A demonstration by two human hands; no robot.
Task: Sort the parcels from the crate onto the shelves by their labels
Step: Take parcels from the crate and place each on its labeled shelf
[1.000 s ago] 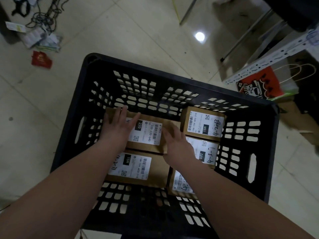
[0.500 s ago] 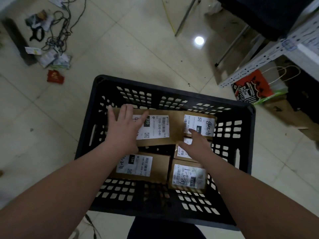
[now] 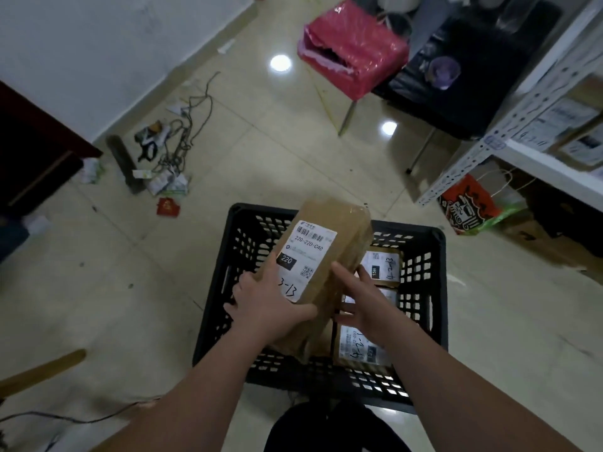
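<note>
The long brown cardboard parcel with the white label point(image 3: 321, 252) has come up out of the black slotted plastic crate point(image 3: 439, 288) and now tilts above it, far end raised. The left hand point(image 3: 264, 305) grips its near end, thumb across the labelled face. The right hand point(image 3: 362, 305) lies against its right side with fingers fairly straight, steadying rather than clasping. Smaller brown labelled parcels point(image 3: 385, 269) remain in the crate. The step in hand looks like reading the handwritten "3-13". Next, I judge, it must be carried to the white perforated metal shelving point(image 3: 483, 151) at the right — to the matching bay.
</note>
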